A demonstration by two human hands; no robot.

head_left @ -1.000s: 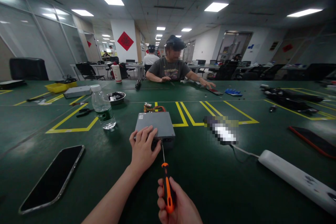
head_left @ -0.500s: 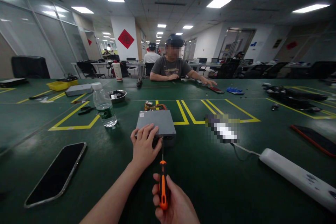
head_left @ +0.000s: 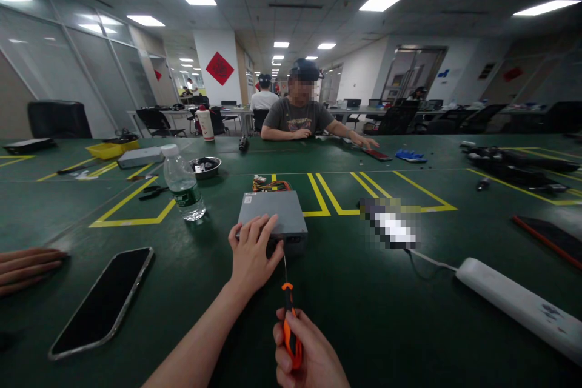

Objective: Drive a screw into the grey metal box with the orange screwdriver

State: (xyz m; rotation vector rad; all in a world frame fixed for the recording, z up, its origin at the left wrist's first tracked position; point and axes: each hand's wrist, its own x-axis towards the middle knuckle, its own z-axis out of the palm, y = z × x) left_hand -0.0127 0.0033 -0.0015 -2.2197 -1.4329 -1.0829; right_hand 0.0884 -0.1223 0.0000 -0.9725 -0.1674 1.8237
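Note:
A grey metal box (head_left: 275, 209) with a bundle of coloured wires (head_left: 271, 185) behind it stands on the green table. My left hand (head_left: 253, 254) rests on its top left front, fingers spread over the lid and thumb down at the front face. In my right hand (head_left: 302, 339) is an orange and black screwdriver (head_left: 289, 318), its thin shaft pointing forward at the box's front face beside my left thumb. Whether the tip touches the box cannot be made out.
A water bottle (head_left: 183, 185) and metal bowl (head_left: 205, 167) stand left of the box; a phone (head_left: 104, 300) lies nearer. Another person's hand (head_left: 30, 267) rests at the left edge. On the right is a white power strip (head_left: 518, 303). A person (head_left: 297, 118) sits opposite.
Another person's hand has appeared at the left edge. My right hand and the screwdriver handle have shifted slightly right and down. The whole view has moved a little.

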